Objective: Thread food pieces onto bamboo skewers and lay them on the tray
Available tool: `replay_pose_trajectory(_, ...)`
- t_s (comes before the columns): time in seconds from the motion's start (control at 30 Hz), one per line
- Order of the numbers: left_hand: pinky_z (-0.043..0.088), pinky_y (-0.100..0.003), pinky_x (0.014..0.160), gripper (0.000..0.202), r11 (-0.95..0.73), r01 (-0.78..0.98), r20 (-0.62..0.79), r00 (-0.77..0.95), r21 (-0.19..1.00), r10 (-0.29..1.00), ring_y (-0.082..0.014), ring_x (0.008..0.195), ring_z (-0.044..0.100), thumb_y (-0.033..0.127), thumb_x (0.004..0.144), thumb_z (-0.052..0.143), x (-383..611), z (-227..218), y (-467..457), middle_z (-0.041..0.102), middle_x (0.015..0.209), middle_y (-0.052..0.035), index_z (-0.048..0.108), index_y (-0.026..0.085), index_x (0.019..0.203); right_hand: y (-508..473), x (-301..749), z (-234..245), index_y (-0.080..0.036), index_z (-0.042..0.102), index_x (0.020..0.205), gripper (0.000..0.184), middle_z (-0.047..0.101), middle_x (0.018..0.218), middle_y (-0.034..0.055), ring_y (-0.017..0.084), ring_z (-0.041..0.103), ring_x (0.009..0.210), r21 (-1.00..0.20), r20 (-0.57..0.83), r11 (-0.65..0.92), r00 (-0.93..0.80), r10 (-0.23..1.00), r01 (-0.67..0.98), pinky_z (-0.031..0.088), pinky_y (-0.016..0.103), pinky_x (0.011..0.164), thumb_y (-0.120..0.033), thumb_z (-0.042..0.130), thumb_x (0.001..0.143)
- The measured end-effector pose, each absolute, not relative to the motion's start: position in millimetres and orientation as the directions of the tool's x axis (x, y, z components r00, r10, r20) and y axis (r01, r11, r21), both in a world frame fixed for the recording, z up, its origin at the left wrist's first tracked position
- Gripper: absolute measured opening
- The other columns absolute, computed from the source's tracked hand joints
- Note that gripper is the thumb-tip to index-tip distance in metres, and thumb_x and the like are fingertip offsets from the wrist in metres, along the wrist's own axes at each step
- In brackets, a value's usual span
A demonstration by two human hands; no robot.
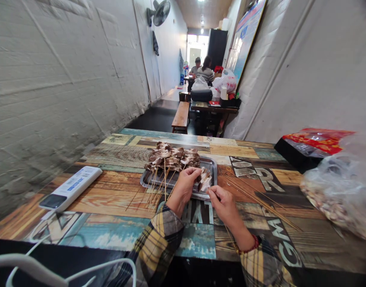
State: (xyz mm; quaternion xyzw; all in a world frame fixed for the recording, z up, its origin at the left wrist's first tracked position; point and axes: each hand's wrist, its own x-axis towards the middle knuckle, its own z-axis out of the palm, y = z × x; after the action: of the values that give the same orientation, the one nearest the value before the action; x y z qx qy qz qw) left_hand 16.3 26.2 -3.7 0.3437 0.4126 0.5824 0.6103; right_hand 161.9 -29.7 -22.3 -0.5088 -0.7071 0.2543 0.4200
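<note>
Between my two hands, over the right end of a metal tray [213, 169], is a piece of oyster mushroom [205, 180]. My left hand [185, 186] is closed on its left side, thumb and fingers pinched together. At its lower right edge my right hand [223, 202] is closed in a pinch. A thin bamboo skewer [230, 236] runs down from under that palm toward the wrist; its tip is hidden. On the tray lies a pile of skewered mushrooms [172, 156], brown and white, their bare sticks [154, 189] pointing toward me over the tray's near rim.
Loose bamboo skewers [262, 200] lie right of the tray. Farther right are a clear plastic bag of mushroom pieces [335, 195] and a black box with red packaging [302, 149]. A white power bank-like device [71, 189] rests at left. Two people sit at a far table.
</note>
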Motion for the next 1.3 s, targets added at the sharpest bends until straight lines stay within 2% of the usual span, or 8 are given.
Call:
replay_pose_trajectory(0.3,0.031,-0.021,0.050,0.027,0.074,-0.433,-0.083,-0.001,0.898,0.997,-0.0069,0.051,0.041,0.034,0.055,0.079,19.8,-2.2,24.5,0.052,0.054,0.0029,0.062,0.014,0.059,-31.1,159.2,-27.4,-0.017,0.061,0.073,0.027,0.063,0.064,0.0006,0.014,0.058,0.060,-0.717,0.445,0.420,-0.100,0.890,0.556,0.038,0.022,0.058,-0.030,0.046,0.091)
replay_pose_trajectory(0.57,0.035,-0.022,0.053,0.027,0.081,-0.449,-0.086,0.009,0.890,0.996,-0.0081,0.053,0.046,0.033,0.054,0.080,21.7,-2.3,24.2,0.055,0.057,0.0012,0.062,0.014,0.059,-29.4,158.9,-27.3,-0.018,0.067,0.083,0.026,0.070,0.076,0.0042,0.017,0.064,0.070,-0.741,0.421,0.406,-0.100,0.901,0.535,0.044,0.023,0.064,-0.031,0.046,0.091)
replay_pose_trajectory(0.97,0.038,-0.022,0.054,0.024,0.108,-0.477,-0.093,0.054,0.872,0.994,-0.0085,0.054,0.049,0.029,0.056,0.079,24.1,-2.9,21.7,0.057,0.059,0.0012,0.062,0.013,0.060,-29.8,159.6,-29.9,-0.017,0.067,0.085,0.026,0.070,0.077,0.0050,0.017,0.064,0.071,-0.756,0.411,0.393,-0.087,0.908,0.524,0.044,0.024,0.067,-0.030,0.046,0.091)
replay_pose_trajectory(1.07,0.037,-0.022,0.054,0.025,0.105,-0.480,-0.091,0.053,0.871,0.994,-0.0083,0.054,0.049,0.030,0.055,0.080,23.5,-4.3,22.9,0.057,0.058,0.0014,0.062,0.013,0.060,-27.8,159.4,-30.7,-0.017,0.066,0.082,0.027,0.067,0.072,0.0036,0.016,0.063,0.067,-0.777,0.389,0.378,-0.088,0.917,0.503,0.044,0.024,0.064,-0.032,0.046,0.091)
replay_pose_trajectory(1.2,0.035,-0.021,0.051,0.028,0.127,-0.513,-0.117,0.053,0.849,0.992,-0.0082,0.053,0.047,0.033,0.055,0.081,20.2,-5.6,25.5,0.057,0.058,0.0013,0.065,0.013,0.065,-23.6,159.5,-30.6,-0.016,0.066,0.083,0.031,0.055,0.053,-0.0022,0.013,0.055,0.052,-0.846,0.304,0.327,-0.124,0.945,0.420,0.041,0.022,0.055,-0.037,0.045,0.091)
replay_pose_trajectory(1.3,0.033,-0.021,0.049,0.029,0.100,-0.505,-0.096,0.035,0.857,0.995,-0.0078,0.051,0.046,0.037,0.056,0.080,17.6,-7.3,27.5,0.055,0.057,0.0019,0.065,0.013,0.065,-23.2,161.5,-31.1,-0.015,0.067,0.089,0.032,0.053,0.050,-0.0037,0.012,0.052,0.048,-0.882,0.251,0.292,-0.155,0.955,0.369,0.040,0.022,0.051,-0.040,0.046,0.090)
